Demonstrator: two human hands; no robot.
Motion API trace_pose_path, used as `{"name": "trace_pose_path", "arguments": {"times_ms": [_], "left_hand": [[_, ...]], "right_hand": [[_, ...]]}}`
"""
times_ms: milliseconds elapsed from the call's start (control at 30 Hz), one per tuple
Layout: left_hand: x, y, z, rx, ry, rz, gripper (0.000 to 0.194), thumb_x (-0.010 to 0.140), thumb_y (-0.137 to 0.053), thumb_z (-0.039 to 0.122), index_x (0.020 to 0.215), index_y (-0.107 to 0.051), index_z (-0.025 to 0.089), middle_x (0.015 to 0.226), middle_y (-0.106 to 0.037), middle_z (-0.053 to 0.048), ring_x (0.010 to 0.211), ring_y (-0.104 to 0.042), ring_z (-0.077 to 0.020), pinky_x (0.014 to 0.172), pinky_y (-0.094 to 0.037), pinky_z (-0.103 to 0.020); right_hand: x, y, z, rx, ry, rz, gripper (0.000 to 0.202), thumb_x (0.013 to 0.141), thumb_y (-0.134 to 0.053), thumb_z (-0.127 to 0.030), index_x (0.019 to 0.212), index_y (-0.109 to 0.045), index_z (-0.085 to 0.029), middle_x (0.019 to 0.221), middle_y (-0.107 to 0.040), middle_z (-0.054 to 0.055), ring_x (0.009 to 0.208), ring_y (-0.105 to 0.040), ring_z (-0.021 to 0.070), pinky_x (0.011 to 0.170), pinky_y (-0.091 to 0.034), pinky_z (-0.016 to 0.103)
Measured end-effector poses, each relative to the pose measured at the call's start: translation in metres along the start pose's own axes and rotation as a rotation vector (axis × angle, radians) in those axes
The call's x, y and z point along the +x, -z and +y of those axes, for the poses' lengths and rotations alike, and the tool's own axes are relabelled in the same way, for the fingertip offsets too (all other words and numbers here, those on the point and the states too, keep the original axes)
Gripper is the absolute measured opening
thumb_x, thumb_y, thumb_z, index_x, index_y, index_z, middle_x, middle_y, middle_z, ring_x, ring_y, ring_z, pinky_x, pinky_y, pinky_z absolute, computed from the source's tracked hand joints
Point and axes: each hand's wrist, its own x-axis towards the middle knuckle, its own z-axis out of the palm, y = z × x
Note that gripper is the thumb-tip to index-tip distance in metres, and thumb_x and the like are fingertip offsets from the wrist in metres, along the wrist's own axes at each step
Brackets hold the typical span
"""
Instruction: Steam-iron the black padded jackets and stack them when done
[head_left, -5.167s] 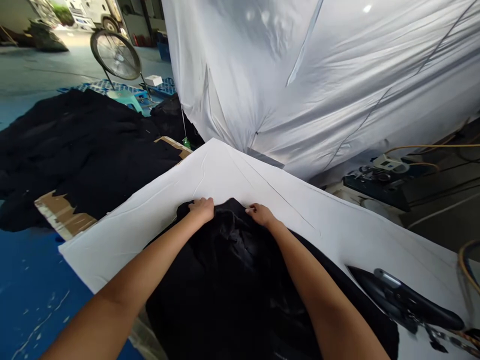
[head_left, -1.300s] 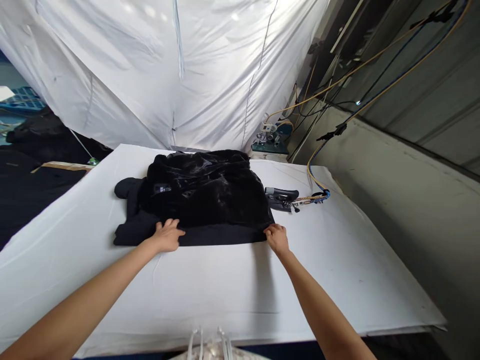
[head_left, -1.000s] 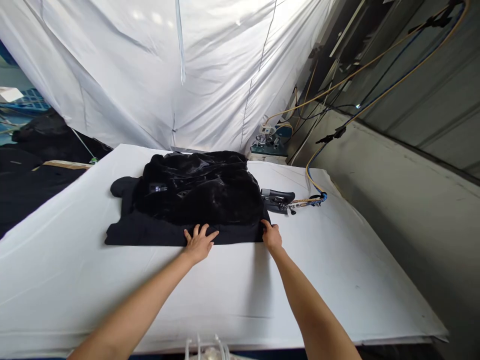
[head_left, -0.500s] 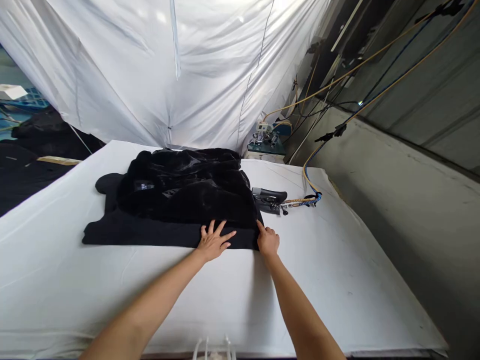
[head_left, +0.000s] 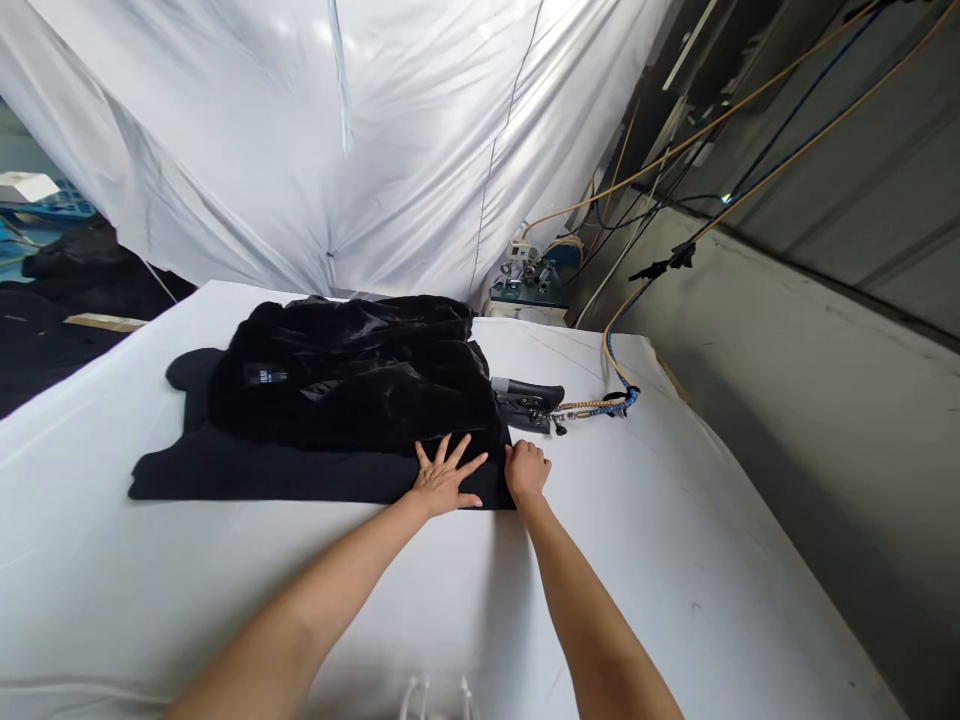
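Note:
A black garment (head_left: 255,470) lies flat, its plush, furry lining (head_left: 390,400) facing up and a small label (head_left: 268,376) near its left end. My left hand (head_left: 448,485) is open on the smooth black cloth along the near side, fingers spread and fingertips at the lining's edge. At the garment's right edge my right hand (head_left: 527,470) is closed, its curled fingers on the cloth edge; the fingertips are hidden. Just beyond that hand, a black and grey hand tool (head_left: 529,395) with hoses, probably a steam iron, lies against the garment's right end.
The white-covered table (head_left: 675,560) carries the garment. Yellow and blue hoses (head_left: 616,345) run from the tool up to the right. A white sheet (head_left: 247,150) hangs behind, with a small machine (head_left: 529,275) at the back. Dark cloth (head_left: 60,330) lies at the far left.
My left hand has moved rightward along the cloth, closer to my right hand. My right hand's pointing finger has curled in at the edge. The view has shifted slightly.

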Motion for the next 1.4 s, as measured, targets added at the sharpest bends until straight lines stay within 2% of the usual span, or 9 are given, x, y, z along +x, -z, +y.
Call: {"name": "trace_pose_path", "arguments": {"times_ms": [267, 467, 533, 633, 733, 967, 1133, 1267, 1400], "left_hand": [[0.002, 0.004, -0.003, 0.005, 0.022, -0.095, 0.085, 0.062, -0.052, 0.07, 0.134, -0.013, 0.049, 0.15, 0.005, 0.003, 0.132, 0.005, -0.0427, 0.087, 0.011, -0.075], [0.006, 0.002, -0.005, -0.059, 0.021, -0.095, 0.088, 0.058, -0.051, 0.075, 0.134, -0.013, 0.05, 0.149, 0.006, 0.004, 0.132, 0.008, -0.0406, 0.085, 0.017, -0.073], [0.005, 0.002, -0.006, -0.077, 0.017, -0.092, 0.09, 0.057, -0.05, 0.076, 0.134, -0.013, 0.049, 0.149, 0.006, 0.003, 0.132, 0.008, -0.0404, 0.085, 0.019, -0.072], [0.003, 0.005, -0.006, -0.11, -0.006, -0.101, 0.088, 0.058, -0.046, 0.078, 0.134, -0.014, 0.049, 0.149, 0.007, 0.003, 0.133, 0.009, -0.0395, 0.085, 0.021, -0.071], [0.002, 0.009, -0.006, -0.134, -0.025, -0.09, 0.085, 0.06, -0.041, 0.079, 0.135, -0.016, 0.048, 0.149, 0.007, 0.002, 0.132, 0.01, -0.0392, 0.085, 0.022, -0.07], [0.003, 0.014, -0.007, -0.157, -0.036, -0.09, 0.087, 0.062, -0.045, 0.076, 0.137, -0.014, 0.044, 0.15, 0.003, 0.001, 0.133, 0.009, -0.0383, 0.088, 0.019, -0.07], [-0.012, 0.021, -0.009, -0.178, -0.027, 0.042, 0.081, 0.069, -0.054, 0.059, 0.138, -0.019, 0.035, 0.149, -0.014, -0.003, 0.133, -0.009, -0.0322, 0.1, 0.0, -0.064], [-0.042, 0.032, -0.029, -0.124, 0.044, 0.281, 0.044, 0.075, -0.055, 0.038, 0.117, -0.052, 0.026, 0.126, -0.047, -0.006, 0.118, -0.034, -0.0239, 0.103, -0.018, -0.047], [-0.076, 0.039, -0.064, -0.034, 0.211, 0.316, 0.038, 0.073, -0.055, 0.042, 0.107, -0.057, 0.025, 0.115, -0.053, -0.007, 0.11, -0.04, -0.0247, 0.098, -0.022, -0.048]], "right_hand": [[0.001, -0.009, 0.004, -0.001, -0.045, 0.055, 0.031, 0.09, -0.033, -0.03, 0.096, -0.057, -0.013, 0.099, -0.057, 0.015, 0.097, -0.048, 0.0268, 0.076, -0.033, 0.037], [0.068, 0.055, 0.009, 0.063, 0.181, 0.297, 0.034, 0.083, -0.048, -0.033, 0.111, -0.052, -0.015, 0.114, -0.052, 0.015, 0.108, -0.043, 0.0277, 0.086, -0.032, 0.037], [0.103, 0.078, 0.006, 0.009, 0.319, 0.125, 0.047, 0.077, -0.056, -0.041, 0.116, -0.051, -0.016, 0.114, -0.054, 0.015, 0.109, -0.044, 0.0287, 0.088, -0.032, 0.038], [0.146, 0.097, -0.003, -0.09, 0.461, -0.377, 0.06, 0.068, -0.06, -0.056, 0.113, -0.056, -0.017, 0.107, -0.061, 0.012, 0.098, -0.054, 0.0278, 0.081, -0.039, 0.035], [0.162, 0.099, -0.009, -0.125, 0.492, -0.531, 0.067, 0.066, -0.053, -0.067, 0.114, -0.056, -0.02, 0.109, -0.061, 0.011, 0.099, -0.056, 0.0274, 0.079, -0.041, 0.033], [0.139, 0.087, 0.021, -0.073, 0.234, -0.458, 0.067, 0.068, -0.039, -0.075, 0.101, -0.063, -0.022, 0.098, -0.065, 0.01, 0.087, -0.061, 0.0275, 0.068, -0.044, 0.033], [0.11, 0.102, 0.058, 0.064, 0.049, -0.486, 0.06, 0.074, -0.039, -0.067, 0.093, -0.062, -0.014, 0.071, -0.065, 0.008, 0.062, -0.06, 0.0191, 0.056, -0.041, 0.027], [0.074, 0.128, 0.069, 0.104, 0.069, -0.453, 0.059, 0.073, -0.042, -0.066, 0.095, -0.06, -0.015, 0.073, -0.065, 0.008, 0.062, -0.059, 0.0177, 0.054, -0.038, 0.025], [0.033, 0.138, 0.057, 0.036, 0.277, -0.466, 0.057, 0.07, -0.045, -0.07, 0.089, -0.061, -0.018, 0.081, -0.065, 0.008, 0.073, -0.059, 0.0195, 0.058, -0.037, 0.024]]}}
